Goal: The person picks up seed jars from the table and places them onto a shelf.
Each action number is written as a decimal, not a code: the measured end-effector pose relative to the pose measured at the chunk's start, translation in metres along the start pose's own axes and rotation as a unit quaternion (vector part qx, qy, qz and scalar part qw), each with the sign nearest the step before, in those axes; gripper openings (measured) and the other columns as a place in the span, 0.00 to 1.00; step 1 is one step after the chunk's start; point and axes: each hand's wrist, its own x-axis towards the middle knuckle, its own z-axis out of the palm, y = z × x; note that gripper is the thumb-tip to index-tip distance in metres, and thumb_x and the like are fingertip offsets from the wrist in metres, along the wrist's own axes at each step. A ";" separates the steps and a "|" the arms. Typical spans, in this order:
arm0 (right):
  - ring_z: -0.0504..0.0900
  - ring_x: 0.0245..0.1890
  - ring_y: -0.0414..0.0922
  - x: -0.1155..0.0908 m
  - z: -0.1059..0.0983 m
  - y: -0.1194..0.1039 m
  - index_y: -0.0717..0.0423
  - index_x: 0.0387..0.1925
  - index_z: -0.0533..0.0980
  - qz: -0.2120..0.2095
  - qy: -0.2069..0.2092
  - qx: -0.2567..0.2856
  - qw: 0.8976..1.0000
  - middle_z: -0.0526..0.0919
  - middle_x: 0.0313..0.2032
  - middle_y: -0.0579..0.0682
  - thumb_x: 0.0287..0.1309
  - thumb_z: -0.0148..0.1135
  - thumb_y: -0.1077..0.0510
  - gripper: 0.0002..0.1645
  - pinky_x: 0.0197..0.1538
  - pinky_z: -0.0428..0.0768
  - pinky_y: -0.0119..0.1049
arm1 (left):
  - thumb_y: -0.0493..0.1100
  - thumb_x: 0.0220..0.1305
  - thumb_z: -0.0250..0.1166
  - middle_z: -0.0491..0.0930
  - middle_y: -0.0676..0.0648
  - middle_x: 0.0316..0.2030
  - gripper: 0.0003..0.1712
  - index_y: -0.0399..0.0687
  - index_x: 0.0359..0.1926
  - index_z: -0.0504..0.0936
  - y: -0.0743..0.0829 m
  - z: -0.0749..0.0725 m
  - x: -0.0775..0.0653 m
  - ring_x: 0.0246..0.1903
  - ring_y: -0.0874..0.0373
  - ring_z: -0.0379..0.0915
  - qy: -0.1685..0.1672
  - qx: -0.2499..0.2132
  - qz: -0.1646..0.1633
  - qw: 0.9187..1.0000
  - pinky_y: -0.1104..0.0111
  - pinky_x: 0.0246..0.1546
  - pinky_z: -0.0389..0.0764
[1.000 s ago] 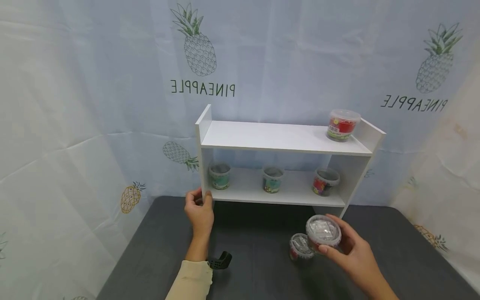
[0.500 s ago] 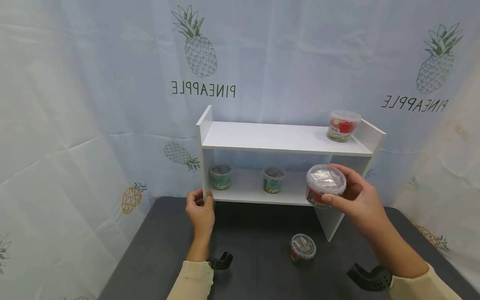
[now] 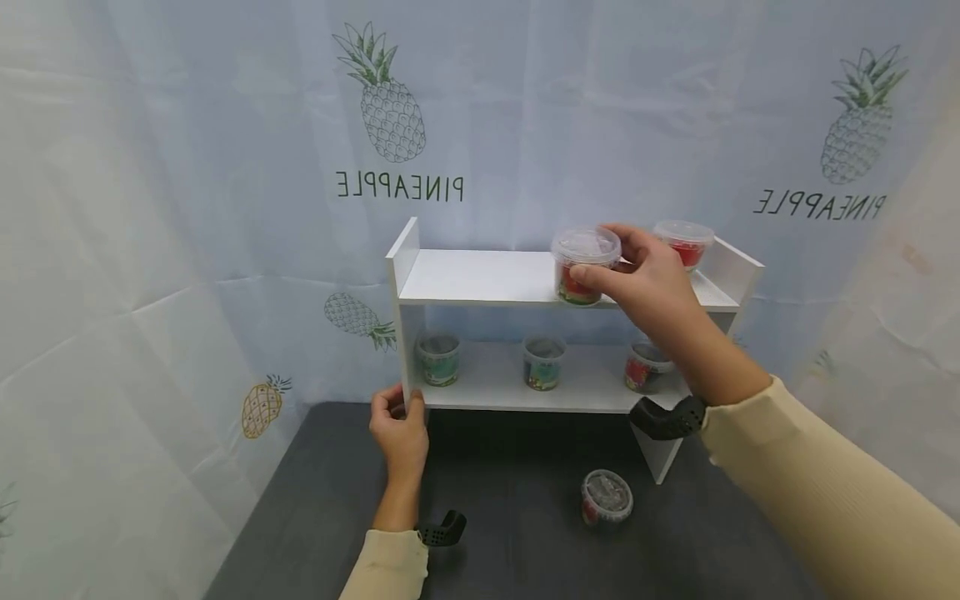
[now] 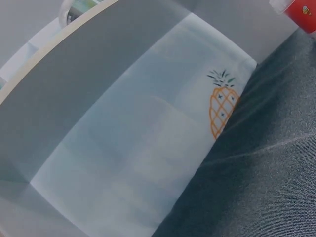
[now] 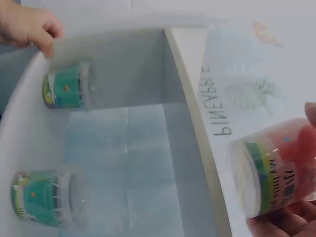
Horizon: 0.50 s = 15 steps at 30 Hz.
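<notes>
My right hand (image 3: pixel 651 271) grips a clear-lidded plastic tub (image 3: pixel 587 267) with a red and green label, at the front edge of the upper board of a white shelf (image 3: pixel 480 275). Whether the tub touches the board I cannot tell. In the right wrist view the held tub (image 5: pixel 276 168) shows lettering on its label. My left hand (image 3: pixel 401 433) holds the shelf's left side panel at the lower board, thumb in front. Another red tub (image 3: pixel 686 243) stands at the upper board's right end, partly behind my right hand.
Two teal tubs (image 3: pixel 438 360) and a red-labelled tub (image 3: pixel 647 367) stand on the lower board. One more lidded tub (image 3: pixel 606 497) sits on the dark table (image 3: pixel 517 550) in front. A pineapple-print curtain (image 3: pixel 247 167) hangs behind.
My right hand has lifted the tub from above the table, past the lower board, then up and left to the upper board. The left hand keeps its hold on the shelf.
</notes>
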 end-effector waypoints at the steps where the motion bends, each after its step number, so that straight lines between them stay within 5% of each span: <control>1: 0.75 0.60 0.43 0.006 0.003 -0.001 0.48 0.70 0.63 0.003 -0.005 -0.003 1.000 0.73 0.63 0.47 0.52 0.72 0.39 0.48 0.59 0.76 0.39 | 0.28 0.58 0.64 0.77 0.48 0.34 0.11 0.25 0.42 0.76 -0.001 0.000 0.000 0.30 0.56 0.71 -0.001 -0.001 -0.002 1.000 0.73 0.29 0.75; 6: 0.70 0.61 0.48 0.031 0.013 -0.001 0.55 0.71 0.59 0.035 -0.038 -0.023 0.998 0.70 0.64 0.53 0.52 0.70 0.37 0.53 0.64 0.70 0.49 | 0.27 0.58 0.64 0.76 0.49 0.34 0.11 0.24 0.41 0.76 -0.001 0.000 -0.001 0.29 0.58 0.72 0.002 0.000 -0.003 1.000 0.74 0.29 0.75; 15: 0.69 0.60 0.51 0.062 0.020 0.000 0.58 0.70 0.57 0.070 -0.057 -0.072 0.993 0.68 0.63 0.55 0.51 0.68 0.33 0.55 0.64 0.70 0.50 | 0.28 0.59 0.63 0.77 0.43 0.34 0.11 0.24 0.42 0.76 0.001 0.000 -0.001 0.29 0.54 0.72 -0.006 0.001 -0.003 1.000 0.76 0.28 0.74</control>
